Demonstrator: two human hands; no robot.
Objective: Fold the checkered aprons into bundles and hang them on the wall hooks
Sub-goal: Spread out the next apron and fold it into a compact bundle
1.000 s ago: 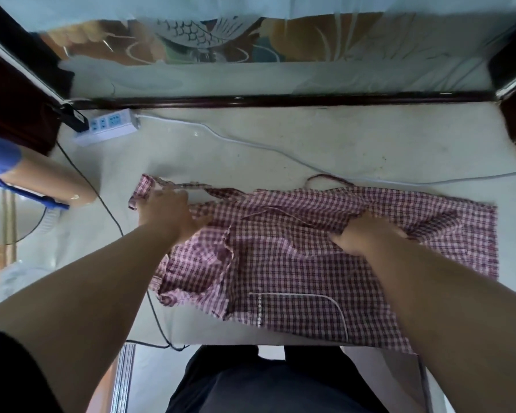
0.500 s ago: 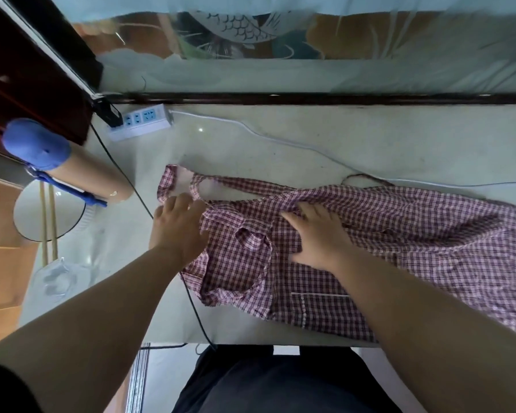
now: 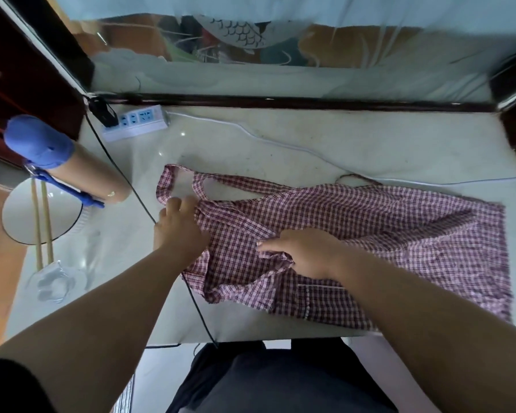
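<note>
No legible text, label, brand or number anywhere in frame. Power strip (image 3: pixel 136 122), upper left on the surface (image 3: pixel 325 135): blue socket faces, markings too small to read. Tan flask (image 3: pixel 93 174), left: small pale mark near its base, blurred, unreadable.

Red-white checkered apron (image 3: pixel 385 234) lying rumpled on tabletop, neck strap (image 3: pixel 173 180) at left end.
</note>
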